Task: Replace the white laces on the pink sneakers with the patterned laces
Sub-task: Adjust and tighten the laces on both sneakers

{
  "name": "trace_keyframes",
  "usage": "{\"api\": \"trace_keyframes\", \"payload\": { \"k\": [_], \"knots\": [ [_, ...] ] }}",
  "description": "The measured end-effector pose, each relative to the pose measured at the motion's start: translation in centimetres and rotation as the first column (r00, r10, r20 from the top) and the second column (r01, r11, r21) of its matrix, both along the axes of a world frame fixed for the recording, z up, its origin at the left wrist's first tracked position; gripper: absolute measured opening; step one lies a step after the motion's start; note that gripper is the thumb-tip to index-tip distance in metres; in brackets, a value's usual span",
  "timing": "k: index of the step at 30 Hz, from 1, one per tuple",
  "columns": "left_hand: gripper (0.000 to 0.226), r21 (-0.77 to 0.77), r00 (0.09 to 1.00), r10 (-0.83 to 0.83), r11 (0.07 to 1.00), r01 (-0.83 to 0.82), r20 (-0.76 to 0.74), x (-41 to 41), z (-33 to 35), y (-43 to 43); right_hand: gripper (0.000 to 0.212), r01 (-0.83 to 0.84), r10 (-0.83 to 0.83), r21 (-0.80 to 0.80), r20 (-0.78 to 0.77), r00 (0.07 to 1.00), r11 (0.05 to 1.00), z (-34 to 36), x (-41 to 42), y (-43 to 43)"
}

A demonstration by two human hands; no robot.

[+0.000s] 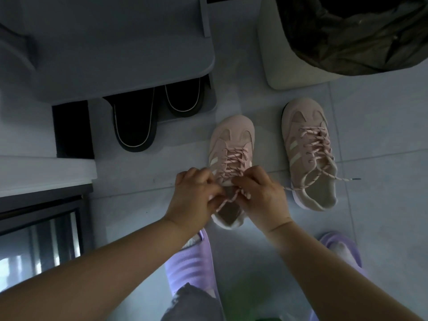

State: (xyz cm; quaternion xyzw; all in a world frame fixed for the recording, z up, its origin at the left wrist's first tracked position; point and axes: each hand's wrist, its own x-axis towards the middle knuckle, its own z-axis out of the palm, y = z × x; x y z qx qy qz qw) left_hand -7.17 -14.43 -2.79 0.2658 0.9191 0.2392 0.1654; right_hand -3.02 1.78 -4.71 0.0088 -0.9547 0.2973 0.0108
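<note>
two hands, left hand (196, 195) and right hand (261, 193), both pinching patterned lace ends (228, 200) over the near pink sneaker (234, 130).

Our left hand (196, 196) and right hand (260, 193) meet over the tongue of the nearer pink sneaker (231, 137), each pinching part of its patterned lace (235, 158). The second sneaker (303, 158) stands just to its right on the tiled floor (375, 135), with its own speckled lace (318, 144) untied and the ends trailing.

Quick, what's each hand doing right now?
Left hand: fingers curled, pinching the lace of the near sneaker.
Right hand: fingers curled, pinching the same lace.
</note>
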Motion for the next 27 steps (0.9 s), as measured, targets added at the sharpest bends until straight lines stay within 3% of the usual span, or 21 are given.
{"api": "trace_keyframes", "payload": {
  "k": [1,3,6,11,15,17,20,23,27],
  "knots": [
    [0.012,0.095,0.992,0.102,0.990,-0.109,0.075,-0.3,0.3,0.2,0.021,0.009,-0.008,-0.028,0.022,1.000,1.000,0.0,0.3,0.0],
    [0.036,0.154,0.924,0.258,0.938,-0.309,0.283,-0.5,0.4,0.4,0.023,0.031,-0.024,-0.070,0.099,0.995,0.997,0.2,0.8,-0.2],
    [0.051,0.083,0.787,0.364,0.884,-0.461,0.498,0.1,-0.2,0.4,0.046,0.146,-0.102,-0.166,0.249,0.963,0.975,1.0,1.5,-0.3],
    [0.075,-0.025,0.734,0.298,0.933,-0.358,0.610,1.2,-0.6,0.7,0.032,0.236,-0.172,-0.217,0.277,0.945,0.947,2.2,2.0,0.0],
    [0.058,-0.102,0.747,0.367,0.921,-0.377,0.554,0.7,-0.9,1.1,0.037,0.420,-0.305,-0.239,0.401,0.864,0.876,3.4,0.0,0.8],
    [0.060,-0.111,0.725,0.397,0.906,-0.409,0.562,0.2,-0.9,1.3,0.041,0.375,-0.280,-0.194,0.389,0.878,0.907,4.8,-1.6,3.0],
    [0.085,-0.116,0.701,0.373,0.915,-0.387,0.608,-0.2,-0.5,2.2,0.044,0.198,-0.138,-0.114,0.396,0.908,0.973,8.4,-3.8,7.3],
    [0.108,-0.174,0.657,0.389,0.913,-0.369,0.646,0.0,0.5,3.3,0.040,0.021,0.000,-0.037,0.486,0.874,0.999,13.2,-5.6,11.3],
    [0.092,-0.204,0.654,0.437,0.892,-0.403,0.618,0.4,1.5,4.2,0.028,-0.151,0.101,0.039,0.577,0.811,0.988,17.6,-5.9,15.0]
  ]
}}
